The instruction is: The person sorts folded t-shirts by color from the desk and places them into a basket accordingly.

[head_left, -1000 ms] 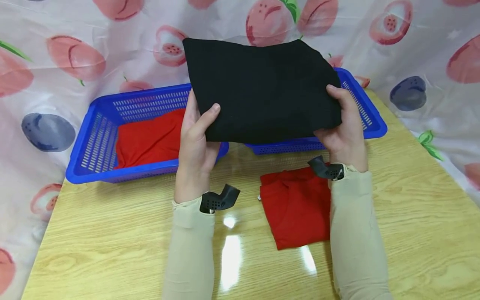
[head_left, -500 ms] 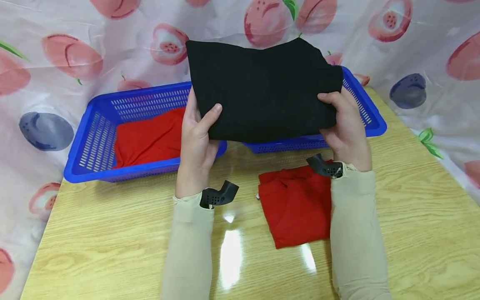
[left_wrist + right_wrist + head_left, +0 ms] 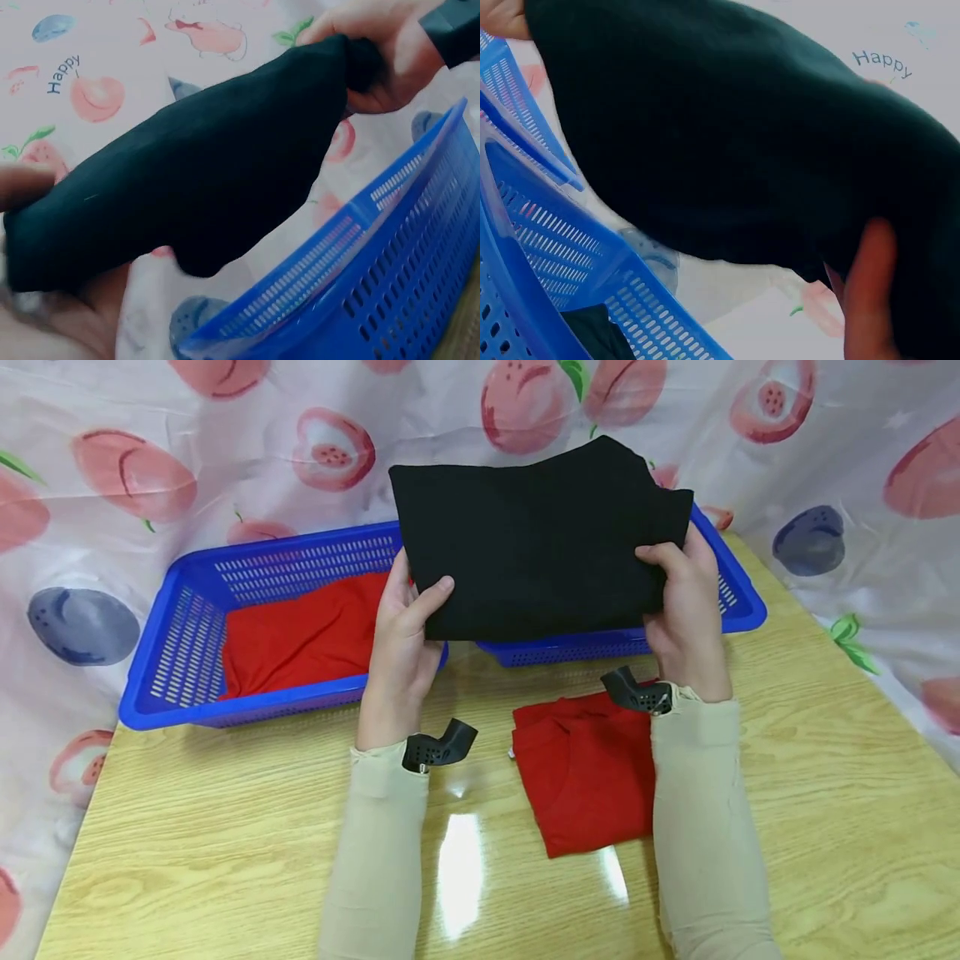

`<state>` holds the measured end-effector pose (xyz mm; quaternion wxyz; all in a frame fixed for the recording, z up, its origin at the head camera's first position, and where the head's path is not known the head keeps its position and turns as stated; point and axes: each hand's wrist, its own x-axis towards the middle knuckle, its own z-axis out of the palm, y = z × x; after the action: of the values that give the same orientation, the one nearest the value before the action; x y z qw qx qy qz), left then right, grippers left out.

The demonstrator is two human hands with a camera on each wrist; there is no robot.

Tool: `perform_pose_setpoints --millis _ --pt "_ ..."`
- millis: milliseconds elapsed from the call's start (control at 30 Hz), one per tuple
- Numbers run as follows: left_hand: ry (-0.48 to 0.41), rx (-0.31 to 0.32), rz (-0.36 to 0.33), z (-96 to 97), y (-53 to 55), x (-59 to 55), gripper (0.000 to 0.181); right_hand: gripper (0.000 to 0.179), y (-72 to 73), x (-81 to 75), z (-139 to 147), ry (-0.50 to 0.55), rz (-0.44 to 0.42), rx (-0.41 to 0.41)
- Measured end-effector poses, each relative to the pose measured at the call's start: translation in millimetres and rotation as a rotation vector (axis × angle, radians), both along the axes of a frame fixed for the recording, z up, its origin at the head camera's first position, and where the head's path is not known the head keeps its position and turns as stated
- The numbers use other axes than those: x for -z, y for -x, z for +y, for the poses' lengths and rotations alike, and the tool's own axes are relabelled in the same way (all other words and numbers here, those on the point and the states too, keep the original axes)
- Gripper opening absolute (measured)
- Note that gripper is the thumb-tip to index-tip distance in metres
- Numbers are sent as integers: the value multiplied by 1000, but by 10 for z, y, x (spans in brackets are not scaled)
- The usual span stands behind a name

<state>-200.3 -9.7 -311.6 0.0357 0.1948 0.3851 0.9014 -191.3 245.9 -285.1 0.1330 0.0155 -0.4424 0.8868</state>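
Observation:
A folded black cloth garment is held up between both hands, over the right-hand basket in the head view. My left hand grips its lower left corner, thumb on the near face and fingers behind. At the other end my right hand grips the lower right side the same way. In the left wrist view the garment hangs as a thick folded band with a loose flap below. A folded red shirt lies on the table, partly covered by the right forearm.
On the left stands a blue perforated basket with red cloth inside. A second blue basket sits to the right; dark cloth shows in it in the right wrist view. Behind the wooden table hangs a peach-print curtain.
The right hand has shifted its grip inward on the garment, and a black corner now sticks up above it. The garment's left end has moved slightly right and its top left corner is lower.

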Motion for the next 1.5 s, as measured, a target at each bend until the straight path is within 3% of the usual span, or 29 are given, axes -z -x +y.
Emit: perform_pose_setpoints --millis 167,367,467,633,867,1000,1133,1300,1500 --pt "194 140 66 -23 -17 -21 59 32 17 24 60 42 -5 49" --pt "364 212 108 6 -88 -126 65 35 44 46 101 51 -4 60" --pt "371 204 85 32 -102 -164 64 39 58 64 119 87 5 53" --pt "336 186 110 62 -61 -165 64 45 87 96 144 155 15 60" --pt "301 198 53 127 72 10 58 46 126 130 228 215 34 73" --pt "354 174 -7 188 12 -15 59 48 137 193 333 297 36 68" --pt "395 170 -1 254 -35 -40 61 49 152 264 402 358 35 71" --pt "518 139 67 296 -47 -57 59 48 186 305 429 389 42 57" --pt "785 52 71 305 -105 -96 48 47 209 322 430 378 58 59"
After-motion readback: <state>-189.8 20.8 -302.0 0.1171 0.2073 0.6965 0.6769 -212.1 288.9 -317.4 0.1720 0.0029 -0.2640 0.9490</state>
